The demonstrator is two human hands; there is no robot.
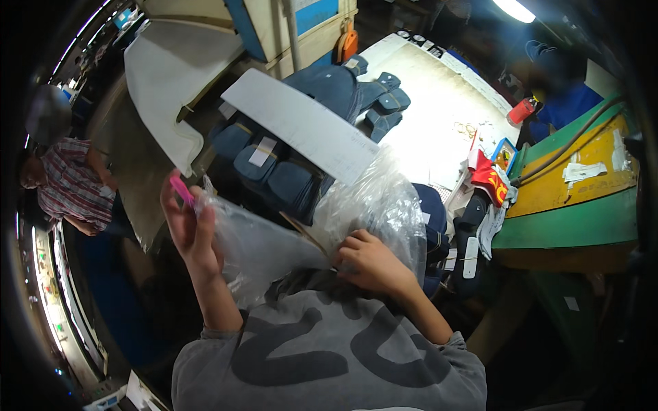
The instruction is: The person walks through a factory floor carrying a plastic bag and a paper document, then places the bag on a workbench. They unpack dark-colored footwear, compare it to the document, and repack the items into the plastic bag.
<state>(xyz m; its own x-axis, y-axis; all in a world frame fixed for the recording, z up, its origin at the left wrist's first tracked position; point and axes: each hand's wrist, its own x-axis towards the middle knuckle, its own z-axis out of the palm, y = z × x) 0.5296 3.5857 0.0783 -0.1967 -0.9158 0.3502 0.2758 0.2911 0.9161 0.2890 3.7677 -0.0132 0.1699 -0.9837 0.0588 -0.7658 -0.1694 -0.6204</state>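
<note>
A large transparent plastic bag (pixel 264 240) is stretched between my two hands, low in front of my chest. My left hand (pixel 195 233) is raised at the left, with thumb and fingers closed on the bag's gathered end. A small bright pink piece (pixel 182 190) shows at those fingertips; its kind is unclear. At the bag's other side, my right hand (pixel 373 264) has its fingers curled into the crumpled plastic. Just beyond the bag lie bundled stacks of dark blue fabric pieces (pixel 257 164), partly beneath a long white board (pixel 301 123).
A white worktable (pixel 425 89) extends behind the stacks. Right of it stand a red can (pixel 522 111), a red printed cloth (pixel 488 179) and a green-and-yellow bench (pixel 569 205). A curved white panel (pixel 164 75) is at the upper left. A person in a striped shirt (pixel 75 178) stands left.
</note>
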